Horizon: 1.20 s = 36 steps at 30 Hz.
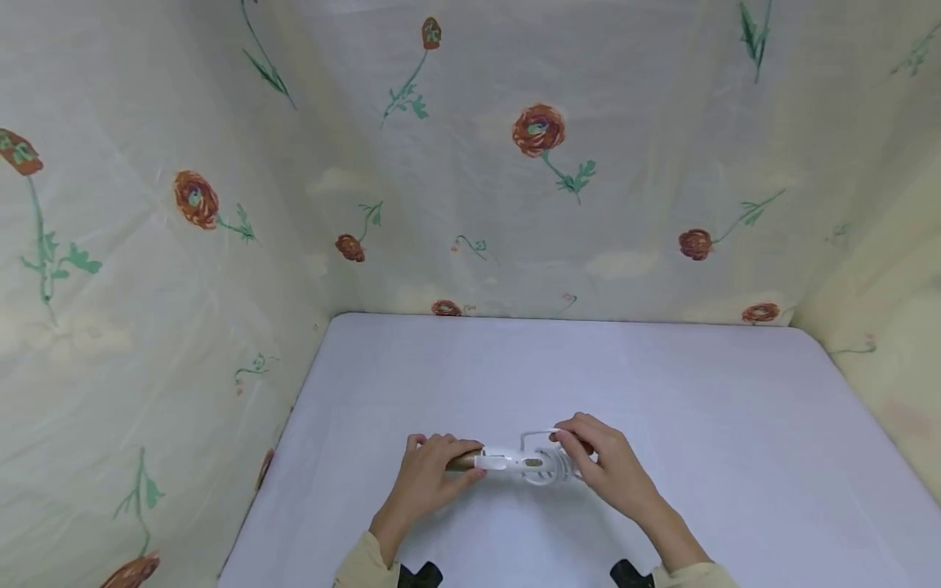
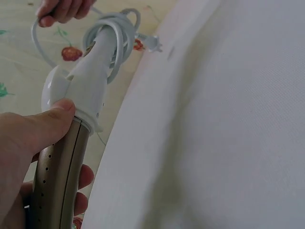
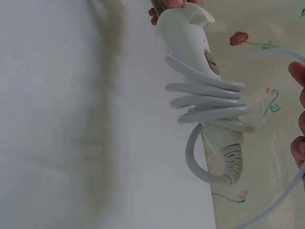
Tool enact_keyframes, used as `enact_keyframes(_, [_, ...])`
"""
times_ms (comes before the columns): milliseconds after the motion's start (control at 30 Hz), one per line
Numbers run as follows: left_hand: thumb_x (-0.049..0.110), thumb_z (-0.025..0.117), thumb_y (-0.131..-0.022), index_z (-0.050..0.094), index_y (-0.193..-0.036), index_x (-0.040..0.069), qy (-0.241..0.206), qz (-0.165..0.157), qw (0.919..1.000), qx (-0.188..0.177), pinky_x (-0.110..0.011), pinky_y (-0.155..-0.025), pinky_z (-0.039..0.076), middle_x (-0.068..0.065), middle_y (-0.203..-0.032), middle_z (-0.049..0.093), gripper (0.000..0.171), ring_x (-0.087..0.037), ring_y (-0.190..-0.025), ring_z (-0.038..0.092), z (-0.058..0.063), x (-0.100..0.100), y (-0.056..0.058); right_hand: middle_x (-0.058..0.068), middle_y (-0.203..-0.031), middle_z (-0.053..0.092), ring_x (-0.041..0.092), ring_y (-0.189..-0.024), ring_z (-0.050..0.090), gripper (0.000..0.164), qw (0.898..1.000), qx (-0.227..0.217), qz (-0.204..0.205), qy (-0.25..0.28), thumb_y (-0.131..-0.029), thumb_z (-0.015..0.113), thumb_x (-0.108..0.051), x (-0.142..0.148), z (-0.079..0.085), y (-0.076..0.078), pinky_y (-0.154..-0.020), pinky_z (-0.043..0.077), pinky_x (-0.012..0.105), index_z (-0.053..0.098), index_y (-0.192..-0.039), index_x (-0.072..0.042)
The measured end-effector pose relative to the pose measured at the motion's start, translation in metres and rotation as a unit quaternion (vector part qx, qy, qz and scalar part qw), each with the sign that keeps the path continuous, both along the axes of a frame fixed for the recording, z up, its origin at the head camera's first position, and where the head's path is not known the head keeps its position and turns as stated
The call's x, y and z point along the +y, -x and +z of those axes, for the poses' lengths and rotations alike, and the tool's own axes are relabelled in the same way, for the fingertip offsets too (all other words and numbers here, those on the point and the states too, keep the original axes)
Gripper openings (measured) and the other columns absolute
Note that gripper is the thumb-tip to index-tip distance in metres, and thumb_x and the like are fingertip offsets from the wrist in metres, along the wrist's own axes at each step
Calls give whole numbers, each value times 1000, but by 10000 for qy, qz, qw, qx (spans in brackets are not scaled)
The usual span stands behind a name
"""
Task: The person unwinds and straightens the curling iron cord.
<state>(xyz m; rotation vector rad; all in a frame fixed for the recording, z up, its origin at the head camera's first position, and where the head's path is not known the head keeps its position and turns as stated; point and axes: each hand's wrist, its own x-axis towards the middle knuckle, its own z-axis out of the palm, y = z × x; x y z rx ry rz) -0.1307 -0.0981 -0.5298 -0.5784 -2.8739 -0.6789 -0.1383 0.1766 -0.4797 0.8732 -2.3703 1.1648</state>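
A hair curling iron [image 1: 496,462] with a white handle and a brown-gold barrel [image 2: 62,167] is held above the white table. My left hand [image 1: 431,474] grips the barrel, its thumb lying by the joint with the handle in the left wrist view. Several turns of white cord [image 3: 209,101] are wound round the handle, close to the ribbed sleeve at its end. My right hand [image 1: 608,464] pinches a loose stretch of the cord, which arches from the handle toward the fingers. Past the coils, the plug [image 2: 152,44] shows in the left wrist view.
The white table [image 1: 588,367] extends to both sides and behind the hands. A flower-printed cloth [image 1: 625,163] hangs as walls at the back, left and right. Black straps or mounts [image 1: 421,575] show by the wrists at the bottom edge.
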Motion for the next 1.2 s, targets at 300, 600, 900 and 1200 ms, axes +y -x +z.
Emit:
enact_keyframes(300, [56, 60, -85, 65, -117, 36, 67, -314, 9994, -105, -38, -85, 31, 13, -105, 69, 39, -8, -94, 61, 4, -4, 0, -7, -85, 65, -1, -62, 47, 15, 9978, -643, 5, 178, -93, 56, -4, 1, -3, 13, -54, 43, 18, 68, -96, -12])
enact_keyframes(600, [57, 59, -85, 65, -115, 37, -45, -460, 9989, -33, -39, -85, 31, 16, -100, 68, 37, -5, -92, 60, 3, -6, -3, -12, -83, 63, -3, -62, 45, 12, 9962, -819, 122, -259, -93, 58, -9, 1, -7, 22, -56, 43, 18, 69, -97, -13])
enact_keyframes(900, [56, 60, -84, 64, -116, 37, -318, -646, 9974, -9, -41, -87, 31, 18, -100, 68, 37, -3, -92, 60, -2, -7, -6, -5, -83, 67, -4, -62, 43, 13, 9927, -1014, 187, -628, -94, 57, -12, 6, -19, 29, -56, 41, 19, 70, -97, -12])
enact_keyframes(1200, [53, 65, -82, 65, -115, 37, -443, -649, 9969, 21, -41, -86, 30, 18, -100, 68, 36, -3, -90, 59, -2, -11, -4, -1, -81, 66, -5, -66, 47, 14, 9905, -1126, 281, -737, -94, 57, -14, 13, -45, 33, -60, 44, 19, 71, -97, -11])
